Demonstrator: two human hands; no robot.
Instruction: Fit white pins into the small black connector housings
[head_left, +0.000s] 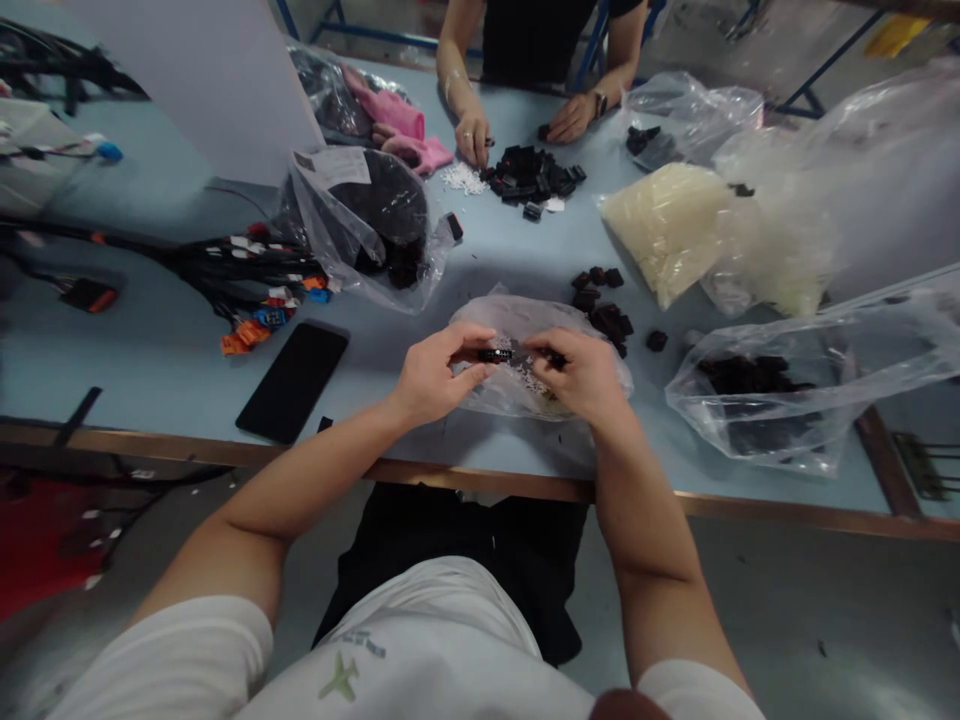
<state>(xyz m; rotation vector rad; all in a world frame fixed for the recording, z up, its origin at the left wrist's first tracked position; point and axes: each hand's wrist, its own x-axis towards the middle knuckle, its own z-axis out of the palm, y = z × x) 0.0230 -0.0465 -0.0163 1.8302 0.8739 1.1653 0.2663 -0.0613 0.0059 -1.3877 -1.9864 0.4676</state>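
Note:
My left hand (pixel 441 372) pinches a small black connector housing (pixel 495 355) between thumb and fingers, with a row of light spots along its face. Close by on the right, my right hand (pixel 577 368) is closed, its fingertips bent together. A dark piece (pixel 555 358) shows at those fingers; what exactly they grip is too small to make out. Under both hands lies a clear plastic bag (pixel 480 400) with tiny white pieces (pixel 531 380) on it. Just behind the right hand sits a loose pile of black connector housings (pixel 609 318).
Across the table a co-worker's hands (pixel 474 135) handle pieces beside a black heap (pixel 529 175). A phone (pixel 294 382) and a wire harness (pixel 225 265) lie left. Plastic bags of parts (pixel 750 400) stand right, a cream-filled bag (pixel 664 225) behind. The table edge (pixel 480 478) runs before me.

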